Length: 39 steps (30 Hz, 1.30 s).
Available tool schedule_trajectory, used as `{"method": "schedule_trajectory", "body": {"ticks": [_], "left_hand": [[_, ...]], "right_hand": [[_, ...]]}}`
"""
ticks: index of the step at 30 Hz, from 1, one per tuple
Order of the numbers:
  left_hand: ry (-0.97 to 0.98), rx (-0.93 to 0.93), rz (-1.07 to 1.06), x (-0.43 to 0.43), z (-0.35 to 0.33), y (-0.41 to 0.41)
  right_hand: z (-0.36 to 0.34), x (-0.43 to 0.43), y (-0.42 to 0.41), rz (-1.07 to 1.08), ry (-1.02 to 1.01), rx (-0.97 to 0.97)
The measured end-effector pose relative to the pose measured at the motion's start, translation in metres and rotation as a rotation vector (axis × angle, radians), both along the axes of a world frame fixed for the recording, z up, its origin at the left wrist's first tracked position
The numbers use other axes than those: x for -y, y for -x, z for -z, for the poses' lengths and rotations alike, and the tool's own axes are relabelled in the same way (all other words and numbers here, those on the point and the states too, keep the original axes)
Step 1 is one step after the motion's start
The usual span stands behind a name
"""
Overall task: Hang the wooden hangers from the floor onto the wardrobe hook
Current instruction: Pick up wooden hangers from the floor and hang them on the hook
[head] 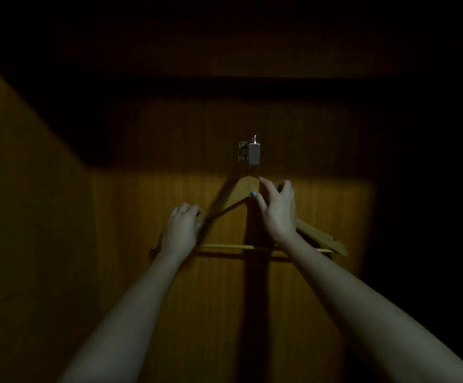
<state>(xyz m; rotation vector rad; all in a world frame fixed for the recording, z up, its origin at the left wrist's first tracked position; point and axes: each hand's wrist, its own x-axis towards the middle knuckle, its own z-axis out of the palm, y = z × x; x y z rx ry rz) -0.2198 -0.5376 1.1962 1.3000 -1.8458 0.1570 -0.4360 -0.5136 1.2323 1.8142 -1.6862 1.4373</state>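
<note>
Dim wardrobe (147,286) — pale, triangular wooden hanger (248,187)

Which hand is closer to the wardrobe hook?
The right hand, its thumb touching the wooden hanger near its peak, just below the hook. The left hand is lower, holding the hanger's left arm.
</note>
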Motion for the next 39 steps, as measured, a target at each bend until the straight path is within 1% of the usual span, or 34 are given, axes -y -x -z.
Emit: {"method": "schedule_trajectory", "body": {"ticks": [5, 9, 13, 16, 19, 22, 25, 28, 32, 35, 37, 39], "left_hand": [[-0.104, -0.035, -0.059, -0.003, -0.012, 0.001], [-0.1, -0.048, -0.03, -0.029, -0.016, -0.009], [-0.091, -0.083, 0.03, -0.089, -0.007, -0.025], [-0.161, -0.089, 0.093, -0.154, 0.025, -0.045], [-0.283, -0.047, 0.156, -0.234, 0.084, -0.077], [-0.383, -0.039, 0.175, -0.317, 0.154, -0.114], [-0.457, -0.119, 0.131, -0.392, 0.229, -0.147], [-0.597, -0.257, 0.053, -0.475, 0.318, -0.181], [-0.907, -0.416, -0.097, -0.583, 0.429, -0.225], [-1.076, -0.491, -0.243, -0.653, 0.499, -0.254], [-1.165, -0.531, -0.32, -0.692, 0.544, -0.268], [-1.223, -0.528, -0.384, -0.724, 0.596, -0.279]], "right_hand": [[-0.009, -0.009, 0.003, 0.042, -0.122, -0.043], [-0.006, -0.039, 0.004, 0.052, -0.184, -0.015], [0.02, -0.091, -0.004, 0.089, -0.239, -0.089], [0.065, -0.142, -0.019, 0.038, -0.376, -0.194], [0.127, -0.205, -0.044, -0.063, -0.563, -0.235], [0.202, -0.276, -0.078, -0.196, -0.714, -0.166], [0.286, -0.351, -0.121, -0.273, -0.838, -0.144], [0.377, -0.429, -0.171, -0.403, -1.0, -0.224], [0.485, -0.514, -0.227, -0.558, -1.288, -0.392], [0.551, -0.562, -0.263, -0.624, -1.463, -0.452], [0.599, -0.583, -0.28, -0.672, -1.536, -0.489], [0.651, -0.598, -0.293, -0.704, -1.59, -0.492]]}}
